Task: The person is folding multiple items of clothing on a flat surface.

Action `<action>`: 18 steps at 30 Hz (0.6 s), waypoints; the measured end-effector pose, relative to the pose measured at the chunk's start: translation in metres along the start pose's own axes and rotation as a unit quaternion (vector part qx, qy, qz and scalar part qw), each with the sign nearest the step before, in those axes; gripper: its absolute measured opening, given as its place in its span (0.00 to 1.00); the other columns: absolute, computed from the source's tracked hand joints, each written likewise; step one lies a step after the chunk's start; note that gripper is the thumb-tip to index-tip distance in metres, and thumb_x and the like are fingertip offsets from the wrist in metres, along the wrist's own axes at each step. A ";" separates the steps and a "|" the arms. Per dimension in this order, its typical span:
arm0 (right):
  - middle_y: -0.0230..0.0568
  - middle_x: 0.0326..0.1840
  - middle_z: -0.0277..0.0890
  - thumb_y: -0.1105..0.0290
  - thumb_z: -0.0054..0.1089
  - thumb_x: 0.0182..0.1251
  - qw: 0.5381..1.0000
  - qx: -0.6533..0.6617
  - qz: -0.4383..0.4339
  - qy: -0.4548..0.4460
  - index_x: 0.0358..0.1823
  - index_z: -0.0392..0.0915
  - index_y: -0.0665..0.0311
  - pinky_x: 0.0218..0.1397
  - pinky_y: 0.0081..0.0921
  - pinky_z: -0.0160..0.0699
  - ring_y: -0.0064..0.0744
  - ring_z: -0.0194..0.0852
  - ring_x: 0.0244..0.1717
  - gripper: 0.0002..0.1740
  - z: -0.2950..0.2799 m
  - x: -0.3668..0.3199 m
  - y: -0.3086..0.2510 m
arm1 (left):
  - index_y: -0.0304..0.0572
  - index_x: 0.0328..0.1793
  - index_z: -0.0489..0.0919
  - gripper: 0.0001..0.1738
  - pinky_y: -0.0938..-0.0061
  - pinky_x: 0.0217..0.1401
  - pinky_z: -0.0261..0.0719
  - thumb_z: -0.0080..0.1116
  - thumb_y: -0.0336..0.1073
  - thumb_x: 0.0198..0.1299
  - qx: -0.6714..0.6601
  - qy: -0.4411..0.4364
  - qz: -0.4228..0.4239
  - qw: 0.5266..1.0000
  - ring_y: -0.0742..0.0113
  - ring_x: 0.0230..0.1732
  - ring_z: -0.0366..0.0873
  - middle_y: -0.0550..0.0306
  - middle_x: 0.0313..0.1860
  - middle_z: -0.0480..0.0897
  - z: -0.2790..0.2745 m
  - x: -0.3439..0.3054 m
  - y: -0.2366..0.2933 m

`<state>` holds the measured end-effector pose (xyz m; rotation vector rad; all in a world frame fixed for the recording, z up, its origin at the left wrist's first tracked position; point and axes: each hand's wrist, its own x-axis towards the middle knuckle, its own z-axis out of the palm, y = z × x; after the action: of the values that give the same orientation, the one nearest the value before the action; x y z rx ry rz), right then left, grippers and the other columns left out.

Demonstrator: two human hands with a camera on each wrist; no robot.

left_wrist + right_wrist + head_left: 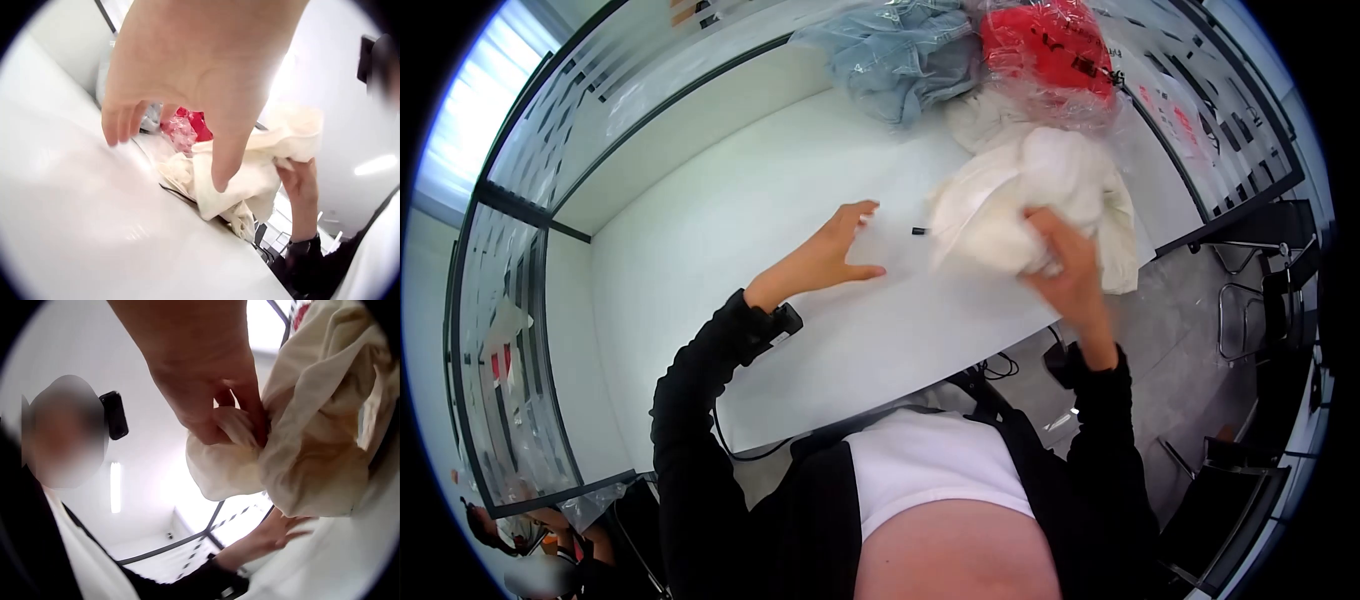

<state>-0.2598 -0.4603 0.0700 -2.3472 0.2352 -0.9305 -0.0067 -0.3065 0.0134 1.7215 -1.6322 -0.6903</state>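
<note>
A cream-coloured cloth garment (990, 205) lies bunched at the right side of the white table, part of it lifted and blurred. My right hand (1065, 270) grips a fold of it; in the right wrist view the thumb and fingers pinch the cloth (234, 428) while the rest hangs beside them. Over the table, to the left of the garment, my left hand (825, 258) is held with fingers spread and holds nothing. In the left wrist view its thumb overlaps the cream garment (234, 181). A small black piece (919, 231) lies on the table between the hands.
Behind the garment lie light blue denim (900, 65) and a red item (1045, 50) in clear plastic bags. Low partitions with dark frames (520, 208) border the white table (700, 240). Black cables (1000, 368) hang below the front edge, and chairs (1270, 260) stand at right.
</note>
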 end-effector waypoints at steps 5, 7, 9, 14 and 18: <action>0.40 0.38 0.67 0.82 0.61 0.45 0.860 0.358 -0.199 -0.303 0.37 0.70 0.65 0.48 0.29 0.69 0.43 0.67 0.46 0.15 0.045 0.004 -0.056 | 0.46 0.66 0.56 0.43 0.61 0.65 0.53 0.64 0.43 0.43 0.058 0.017 0.098 0.993 0.46 0.65 0.53 0.41 0.62 0.56 0.021 0.014 0.009; 0.41 0.37 0.66 0.81 0.60 0.47 0.823 0.413 -0.233 -0.314 0.37 0.70 0.65 0.46 0.30 0.69 0.42 0.67 0.44 0.14 0.058 0.011 -0.067 | 0.47 0.64 0.60 0.41 0.61 0.64 0.54 0.65 0.43 0.42 0.002 -0.058 0.068 0.996 0.48 0.65 0.55 0.42 0.63 0.57 0.025 0.007 0.003; 0.40 0.37 0.67 0.79 0.60 0.49 0.807 0.437 -0.231 -0.323 0.37 0.70 0.65 0.43 0.30 0.70 0.39 0.67 0.42 0.13 0.058 0.017 -0.070 | 0.44 0.59 0.67 0.33 0.66 0.59 0.62 0.64 0.41 0.45 -0.099 -0.075 0.043 0.991 0.54 0.59 0.65 0.48 0.57 0.67 0.019 -0.013 0.009; 0.37 0.38 0.73 0.69 0.68 0.41 0.972 0.181 -0.079 -0.127 0.42 0.70 0.64 0.40 0.23 0.70 0.33 0.75 0.38 0.24 -0.002 0.040 -0.058 | 0.37 0.48 0.71 0.23 0.75 0.50 0.69 0.63 0.35 0.45 -0.169 0.147 -0.029 0.974 0.67 0.45 0.73 0.56 0.44 0.75 -0.043 -0.061 0.036; 0.29 0.38 0.73 0.76 0.62 0.46 0.957 0.290 -0.018 -0.003 0.45 0.69 0.65 0.43 0.17 0.70 0.20 0.73 0.40 0.22 -0.014 0.073 -0.049 | 0.36 0.41 0.69 0.15 0.88 0.34 0.65 0.57 0.35 0.50 -0.211 0.316 0.086 0.921 0.80 0.28 0.68 0.63 0.29 0.69 -0.105 -0.096 0.073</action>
<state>-0.2178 -0.4540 0.1485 -1.8137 -0.0799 -0.8652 0.0180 -0.2003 0.1305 1.2801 -1.0673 -0.3129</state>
